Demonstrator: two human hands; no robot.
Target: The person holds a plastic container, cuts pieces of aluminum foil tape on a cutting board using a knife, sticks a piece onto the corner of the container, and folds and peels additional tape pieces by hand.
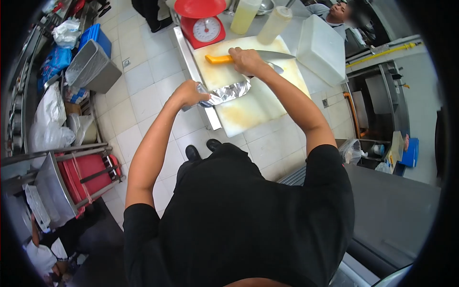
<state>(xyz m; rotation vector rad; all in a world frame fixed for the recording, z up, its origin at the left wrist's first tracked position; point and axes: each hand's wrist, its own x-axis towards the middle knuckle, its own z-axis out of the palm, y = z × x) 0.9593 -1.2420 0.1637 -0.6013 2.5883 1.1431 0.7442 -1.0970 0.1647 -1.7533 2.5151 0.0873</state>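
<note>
My left hand [189, 94] is closed on one end of a strip of crumpled aluminium foil [229, 93], over the near left edge of the white cutting board [258, 103]. My right hand [247, 62] is closed over a large kitchen knife [219, 59], where its yellow handle meets the blade. The blade points right across the board. Beneath my right hand, a second, shorter blade [276, 68] sticks out; its handle is hidden. The foil's far end reaches to just below my right hand.
Behind the board stand a red dial scale [206, 29], a squeeze bottle of yellow liquid [245, 16] and a paler bottle [275, 25]. A white plastic tub [322, 48] is at the right. On the floor side at left is a grey bin [93, 67]. Other people are nearby.
</note>
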